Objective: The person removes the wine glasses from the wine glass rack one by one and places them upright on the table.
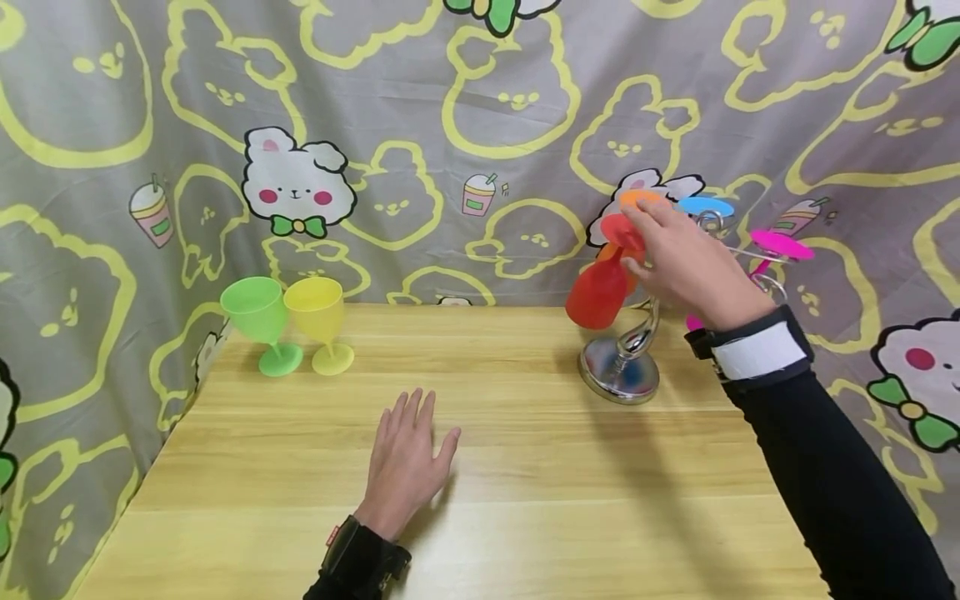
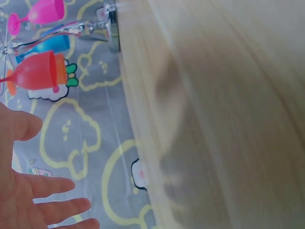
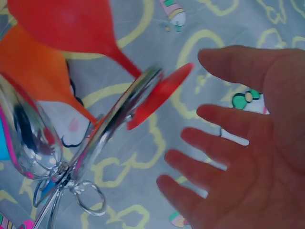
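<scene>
A red goblet (image 1: 596, 296) hangs upside down by its foot from a chrome goblet rack (image 1: 618, 375) on the right of the table. My right hand (image 1: 693, 262) is beside its foot; in the right wrist view the fingers are spread and a gap shows between them and the red foot (image 3: 164, 98). Also hanging on the rack are an orange goblet (image 3: 35, 67), a blue goblet (image 2: 52, 44) and a magenta goblet (image 2: 46, 10). Low over the table's middle, my left hand (image 1: 407, 467) has straight fingers and holds nothing.
At the table's back left, a green goblet (image 1: 257, 312) and a yellow goblet (image 1: 315, 308) stand upright side by side. A patterned grey curtain (image 1: 420, 92) rises behind the wooden table (image 1: 480, 517) and along its sides.
</scene>
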Demonstrator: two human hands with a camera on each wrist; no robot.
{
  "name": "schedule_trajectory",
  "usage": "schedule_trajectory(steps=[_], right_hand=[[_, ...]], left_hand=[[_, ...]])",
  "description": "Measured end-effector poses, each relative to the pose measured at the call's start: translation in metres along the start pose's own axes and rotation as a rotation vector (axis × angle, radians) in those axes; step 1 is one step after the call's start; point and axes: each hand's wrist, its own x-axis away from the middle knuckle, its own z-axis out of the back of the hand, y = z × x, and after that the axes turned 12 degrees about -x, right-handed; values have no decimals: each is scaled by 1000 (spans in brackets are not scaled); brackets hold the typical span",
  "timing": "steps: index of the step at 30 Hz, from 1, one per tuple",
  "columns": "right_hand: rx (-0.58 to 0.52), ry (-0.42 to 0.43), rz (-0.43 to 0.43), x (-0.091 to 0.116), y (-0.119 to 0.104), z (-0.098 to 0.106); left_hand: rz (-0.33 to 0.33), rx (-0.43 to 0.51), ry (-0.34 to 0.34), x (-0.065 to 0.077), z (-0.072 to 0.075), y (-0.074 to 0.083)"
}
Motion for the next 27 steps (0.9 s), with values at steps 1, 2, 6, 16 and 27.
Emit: schedule_trajectory(steps=[1,2,6,16,27], right_hand=[[-3,-25,-9,-2,1,-1],[-4,-45,-13,-3,2,-2],[-5,-64,5,-4,5,-8],[46,65,142,-6,6,-14],[23,-26,155,-36,9,-1]], left_hand=[[4,1,-1,0,0,-1],[6,5,-3,0,0,-1],[8,16,-14,1,0,-2],[-4,25,-2,-1,0,-4],[-6,27,-3,0,-3,-2]])
